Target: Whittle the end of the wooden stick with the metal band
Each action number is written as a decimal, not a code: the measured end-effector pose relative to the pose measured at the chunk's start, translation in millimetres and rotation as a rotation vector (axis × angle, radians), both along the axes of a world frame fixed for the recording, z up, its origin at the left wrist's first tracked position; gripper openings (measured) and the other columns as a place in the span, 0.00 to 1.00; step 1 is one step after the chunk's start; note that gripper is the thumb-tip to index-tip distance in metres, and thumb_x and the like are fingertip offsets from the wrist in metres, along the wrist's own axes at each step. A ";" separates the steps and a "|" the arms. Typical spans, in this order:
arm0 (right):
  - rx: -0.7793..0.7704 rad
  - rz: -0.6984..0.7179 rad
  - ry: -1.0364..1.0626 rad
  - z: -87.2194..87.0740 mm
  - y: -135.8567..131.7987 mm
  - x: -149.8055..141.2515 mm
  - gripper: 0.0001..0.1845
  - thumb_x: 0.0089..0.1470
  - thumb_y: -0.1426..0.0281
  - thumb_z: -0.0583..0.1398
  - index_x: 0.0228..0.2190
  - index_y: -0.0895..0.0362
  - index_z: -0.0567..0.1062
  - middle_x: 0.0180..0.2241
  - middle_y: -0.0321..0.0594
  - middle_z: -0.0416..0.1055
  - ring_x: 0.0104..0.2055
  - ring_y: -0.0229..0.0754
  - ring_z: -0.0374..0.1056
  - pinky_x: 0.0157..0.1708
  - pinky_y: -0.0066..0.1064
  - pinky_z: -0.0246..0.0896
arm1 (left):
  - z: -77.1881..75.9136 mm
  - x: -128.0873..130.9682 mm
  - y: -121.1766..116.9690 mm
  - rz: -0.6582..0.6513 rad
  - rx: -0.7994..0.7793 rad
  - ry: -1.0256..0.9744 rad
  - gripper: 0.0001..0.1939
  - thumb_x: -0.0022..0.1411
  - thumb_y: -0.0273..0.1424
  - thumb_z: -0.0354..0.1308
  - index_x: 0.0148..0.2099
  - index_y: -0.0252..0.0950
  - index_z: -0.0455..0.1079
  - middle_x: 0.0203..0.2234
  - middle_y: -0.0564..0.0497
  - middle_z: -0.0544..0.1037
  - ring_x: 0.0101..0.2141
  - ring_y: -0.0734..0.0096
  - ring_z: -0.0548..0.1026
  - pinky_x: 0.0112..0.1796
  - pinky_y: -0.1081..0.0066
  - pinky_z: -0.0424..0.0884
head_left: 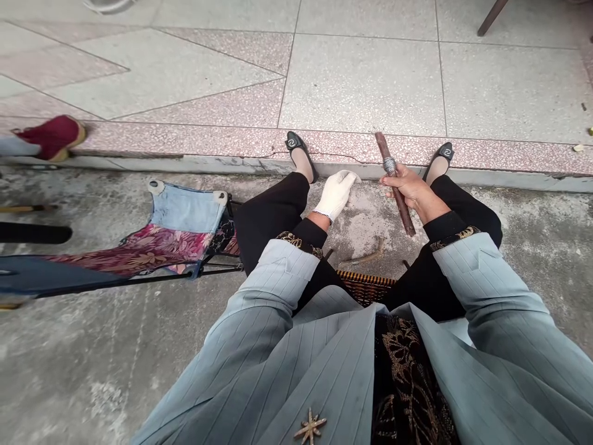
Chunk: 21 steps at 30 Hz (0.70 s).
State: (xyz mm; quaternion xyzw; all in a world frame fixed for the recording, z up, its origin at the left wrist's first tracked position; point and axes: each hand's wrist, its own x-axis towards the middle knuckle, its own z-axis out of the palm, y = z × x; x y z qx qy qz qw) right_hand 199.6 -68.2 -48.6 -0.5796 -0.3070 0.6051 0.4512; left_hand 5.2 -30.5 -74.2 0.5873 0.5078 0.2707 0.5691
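Observation:
My right hand [407, 188], bare, is closed around a brown stick [403, 213] held upright at a slant. Near the upper part of the stick, just above my fingers, a band of silvery wire [389, 164] is wound around it. My left hand [336, 193] wears a white glove and sits to the left of the stick, apart from it. Its fingers are pressed together at the tips; whatever they may pinch is too small to make out. On the ground below my hands lies a crooked, pale brown twig [368, 253].
Between my legs shows a woven wicker seat edge [365, 285]. A folding cloth chair [171, 244] stands on the left. Beyond it, another person's red shoe [58, 137] rests at the tiled step [208, 141]. A dark furniture leg [491, 17] stands at the upper right.

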 end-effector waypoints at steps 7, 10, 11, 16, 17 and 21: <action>0.152 -0.140 -0.002 -1.9 10.8 10.9 0.27 0.42 0.73 0.67 0.44 0.50 0.64 0.33 0.31 0.66 0.31 0.35 0.67 0.19 0.21 0.59 | -20.0 -2.4 3.2 -0.085 -0.222 -0.039 0.12 0.57 0.29 0.53 0.42 0.34 0.73 0.13 0.58 0.66 0.11 0.79 0.60 0.13 0.77 0.51; 0.183 -0.150 0.026 -0.2 13.7 16.3 0.32 0.44 0.72 0.67 0.50 0.47 0.62 0.33 0.31 0.66 0.30 0.34 0.67 0.19 0.21 0.57 | -23.9 -9.4 5.5 -0.296 -0.210 0.030 0.11 0.54 0.28 0.54 0.38 0.35 0.75 0.16 0.55 0.69 0.12 0.79 0.59 0.15 0.76 0.52; 0.186 -0.138 0.033 1.2 13.8 16.8 0.32 0.44 0.71 0.68 0.50 0.47 0.62 0.32 0.31 0.66 0.30 0.34 0.67 0.18 0.21 0.57 | -25.5 -11.5 7.0 -0.336 -0.168 0.063 0.11 0.52 0.27 0.54 0.36 0.35 0.76 0.18 0.54 0.72 0.14 0.79 0.62 0.16 0.76 0.55; 0.193 -0.074 0.026 10.7 10.3 11.0 0.27 0.45 0.68 0.69 0.45 0.49 0.65 0.31 0.32 0.64 0.29 0.34 0.67 0.18 0.21 0.54 | -26.1 -17.7 11.3 -0.303 0.127 0.239 0.14 0.54 0.29 0.55 0.42 0.38 0.77 0.32 0.49 0.78 0.28 0.70 0.74 0.29 0.71 0.69; 0.202 -0.075 0.021 12.1 9.7 9.7 0.27 0.45 0.68 0.69 0.44 0.49 0.65 0.31 0.32 0.64 0.29 0.34 0.67 0.17 0.21 0.53 | -23.0 -17.9 9.6 -0.235 0.218 0.282 0.14 0.54 0.30 0.56 0.43 0.38 0.77 0.35 0.48 0.79 0.32 0.67 0.75 0.32 0.68 0.71; 0.222 -0.090 -0.006 13.6 9.2 6.4 0.26 0.45 0.66 0.69 0.43 0.48 0.64 0.32 0.33 0.64 0.30 0.35 0.66 0.18 0.22 0.52 | -0.7 -13.1 -6.9 0.117 0.708 0.358 0.17 0.60 0.29 0.53 0.50 0.37 0.73 0.52 0.43 0.73 0.48 0.58 0.73 0.48 0.58 0.70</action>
